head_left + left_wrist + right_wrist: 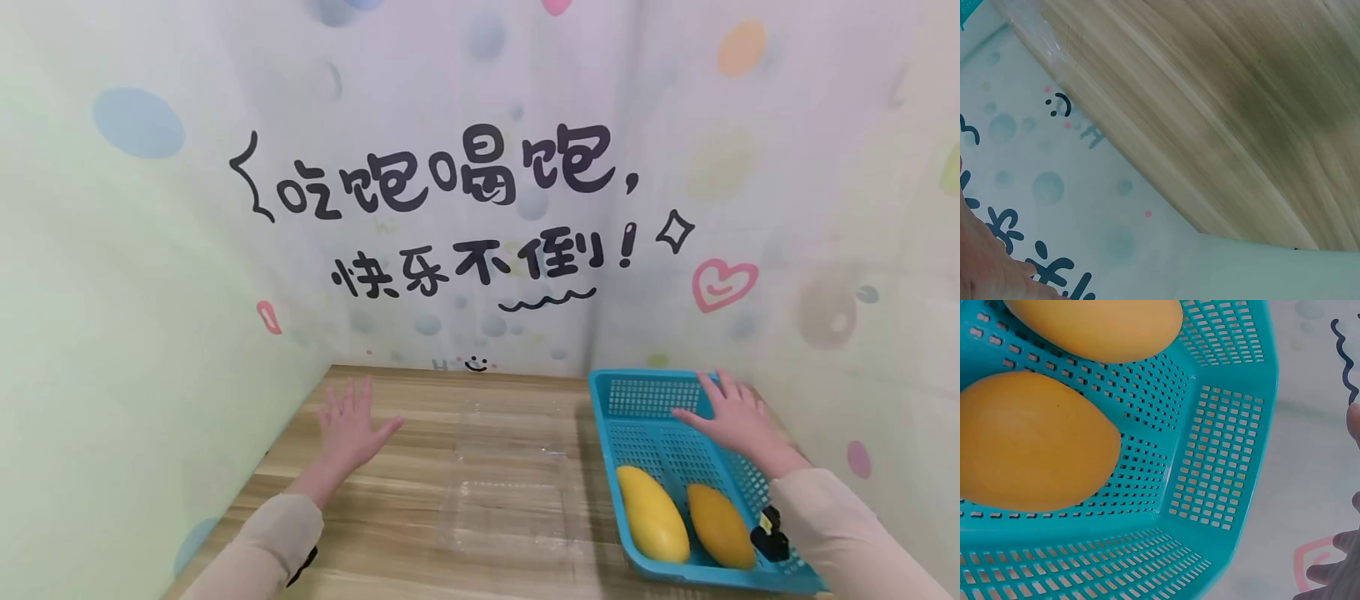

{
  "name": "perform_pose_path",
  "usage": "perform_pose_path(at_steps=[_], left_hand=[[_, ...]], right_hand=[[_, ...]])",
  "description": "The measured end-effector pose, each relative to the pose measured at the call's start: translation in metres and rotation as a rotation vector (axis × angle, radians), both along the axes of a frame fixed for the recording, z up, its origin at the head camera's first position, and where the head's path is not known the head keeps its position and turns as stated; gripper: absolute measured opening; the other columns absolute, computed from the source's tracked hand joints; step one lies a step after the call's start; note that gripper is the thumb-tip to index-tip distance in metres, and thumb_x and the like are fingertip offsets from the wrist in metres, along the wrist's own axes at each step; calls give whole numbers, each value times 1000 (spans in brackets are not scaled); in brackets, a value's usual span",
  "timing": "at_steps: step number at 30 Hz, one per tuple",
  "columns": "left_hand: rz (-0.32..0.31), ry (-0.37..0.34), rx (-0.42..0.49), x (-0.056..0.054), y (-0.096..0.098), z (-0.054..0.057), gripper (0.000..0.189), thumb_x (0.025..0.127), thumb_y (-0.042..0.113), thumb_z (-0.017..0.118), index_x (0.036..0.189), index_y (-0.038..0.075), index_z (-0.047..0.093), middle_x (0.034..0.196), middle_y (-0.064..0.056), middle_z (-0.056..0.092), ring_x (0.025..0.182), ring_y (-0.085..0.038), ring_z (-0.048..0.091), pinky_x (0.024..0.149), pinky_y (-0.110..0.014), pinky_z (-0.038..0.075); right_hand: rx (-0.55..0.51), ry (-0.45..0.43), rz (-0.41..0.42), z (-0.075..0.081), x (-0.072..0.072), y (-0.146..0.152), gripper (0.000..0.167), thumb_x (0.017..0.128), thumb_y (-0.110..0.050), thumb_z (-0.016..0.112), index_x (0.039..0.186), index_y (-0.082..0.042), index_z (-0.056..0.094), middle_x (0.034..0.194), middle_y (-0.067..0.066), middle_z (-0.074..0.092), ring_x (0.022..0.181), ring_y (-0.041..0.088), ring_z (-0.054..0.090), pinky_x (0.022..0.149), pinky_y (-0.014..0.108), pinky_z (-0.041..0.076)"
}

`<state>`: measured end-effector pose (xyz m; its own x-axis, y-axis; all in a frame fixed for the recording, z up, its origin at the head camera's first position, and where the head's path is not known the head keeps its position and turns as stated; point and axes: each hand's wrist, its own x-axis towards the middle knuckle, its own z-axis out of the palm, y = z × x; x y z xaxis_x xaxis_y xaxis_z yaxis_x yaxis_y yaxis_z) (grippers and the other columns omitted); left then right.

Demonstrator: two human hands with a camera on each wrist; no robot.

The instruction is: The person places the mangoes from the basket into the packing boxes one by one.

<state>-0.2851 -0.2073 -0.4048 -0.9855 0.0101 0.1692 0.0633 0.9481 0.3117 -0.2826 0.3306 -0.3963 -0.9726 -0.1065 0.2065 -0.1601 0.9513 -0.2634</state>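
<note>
Mangoes (652, 515), two of them, lie side by side but apart in the near end of a blue basket (645, 437), right of a clear plastic container (510, 508) on a wood-grain worktop (405, 483). In the head view, their long axes slant from far left to near right. A person's left hand (351, 429) spreads its fingers left of the container; the right hand (735, 417), fingers splayed, hovers by the basket's far right corner, the nearer of the two, with the mangoes back toward the wearer and somewhat left. The hands are well apart, holding nothing.

The left wrist view takes in worktop and printed backdrop (1116, 212), part of the left hand at the lower left, no mango.

The right wrist view shows both mangoes' rounded ends facing the far wall of the basket, fingertips at the frame's right edge, clear of them.
</note>
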Motion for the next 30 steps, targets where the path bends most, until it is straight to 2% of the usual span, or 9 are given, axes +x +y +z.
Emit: perform_pose_path(at_steps=[8, 11, 14, 18, 21, 25, 30], left_hand=[[-16, -19, 23, 3, -1, -9, 91, 87, 57, 48, 145, -1, 8, 148, -30, -3, 131, -53, -14, 100, -68, -9], [-14, -14, 31, 3, -2, -13, 90, 87, 55, 49, 145, -1, 9, 148, -30, -3, 131, -53, -13, 100, -69, -7], [-27, 0, 56, 6, -2, -19, 89, 88, 52, 50, 145, -2, 8, 147, -32, 0, 131, -55, -5, 102, -69, 0], [-102, 16, 115, 14, 1, -32, 85, 89, 44, 54, 143, -6, 11, 145, -36, 6, 130, -55, 9, 103, -65, 15], [-156, -2, 164, 20, 5, -43, 82, 89, 38, 57, 141, -9, 14, 143, -37, 10, 130, -53, 15, 102, -63, 21], [-220, -43, 191, 26, 11, -56, 80, 89, 36, 57, 141, -9, 17, 144, -34, 15, 131, -49, 20, 105, -59, 22], [-321, -107, 250, 37, 17, -69, 82, 87, 41, 58, 142, -7, 20, 145, -29, 18, 133, -45, 21, 106, -57, 20]], right_hand=[[-15, -29, 30, -4, 5, 2, 89, 84, -54, 55, 140, 7, 21, 138, 41, 14, 116, 63, 20, 88, 76, 21], [-17, -30, 31, -4, 4, -1, 88, 85, -52, 55, 140, 7, 21, 137, 41, 16, 116, 63, 20, 87, 75, 22], [-13, -34, 52, -6, 2, -6, 88, 85, -51, 56, 140, 8, 22, 137, 41, 18, 116, 63, 24, 88, 74, 25], [-34, -86, 101, -11, 2, -16, 88, 84, -51, 57, 140, 8, 23, 139, 40, 17, 116, 63, 26, 86, 72, 29], [-57, -126, 122, -14, 3, -24, 88, 84, -51, 58, 140, 7, 23, 140, 39, 16, 118, 63, 25, 84, 72, 31], [-81, -159, 144, -16, 3, -32, 88, 83, -51, 58, 140, 7, 23, 140, 39, 15, 119, 61, 26, 85, 70, 33], [-105, -242, 175, -18, 3, -38, 89, 84, -52, 58, 140, 7, 22, 140, 39, 14, 120, 60, 25, 86, 69, 34]])
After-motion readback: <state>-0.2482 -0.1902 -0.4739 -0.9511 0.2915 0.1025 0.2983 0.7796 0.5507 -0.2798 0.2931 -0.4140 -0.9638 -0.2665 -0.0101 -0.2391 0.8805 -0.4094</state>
